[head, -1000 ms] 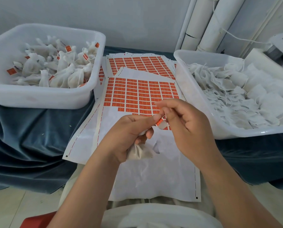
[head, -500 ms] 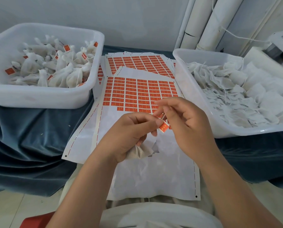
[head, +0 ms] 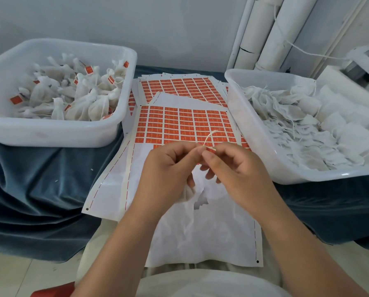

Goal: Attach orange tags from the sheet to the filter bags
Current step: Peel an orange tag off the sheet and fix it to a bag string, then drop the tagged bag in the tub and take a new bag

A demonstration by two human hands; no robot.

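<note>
A pale string (head: 209, 137) is pinched by both the left grip (head: 168, 168) and the right grip (head: 239, 168), with its loose loop raised toward 12 o'clock. A white filter bag (head: 189, 192) is tucked under the left grip's curled fingers. The sheet of orange tags (head: 179, 123) is spread just beyond, at 12 o'clock. On the table (head: 40, 179), a tub of tagged bags (head: 50, 133) is set at 10 o'clock and a tub of untagged bags (head: 252, 125) at 2 o'clock.

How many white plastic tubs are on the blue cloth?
2. The left white plastic tub holds white filter bags with orange tags; the right white plastic tub holds untagged white filter bags. No other seems hidden.
</note>
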